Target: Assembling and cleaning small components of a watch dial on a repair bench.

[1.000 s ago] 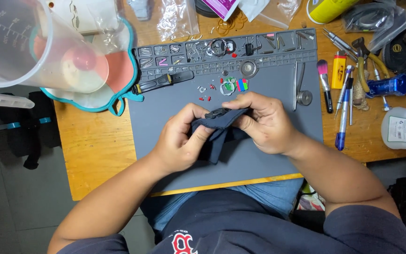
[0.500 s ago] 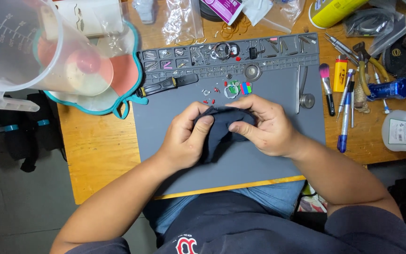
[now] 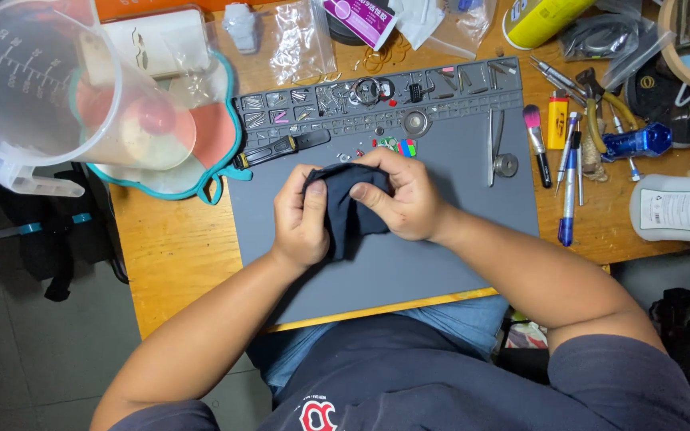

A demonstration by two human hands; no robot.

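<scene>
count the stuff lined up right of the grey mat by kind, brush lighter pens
makeup brush: 1
yellow lighter: 1
pens: 2, side by side, the second partly hidden
total: 4
Both hands hold a dark cloth over the grey mat.

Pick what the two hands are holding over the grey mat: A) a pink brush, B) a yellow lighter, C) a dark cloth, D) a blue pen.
C: the left hand and right hand both grip a dark cloth bunched between them above the grey mat.
</scene>
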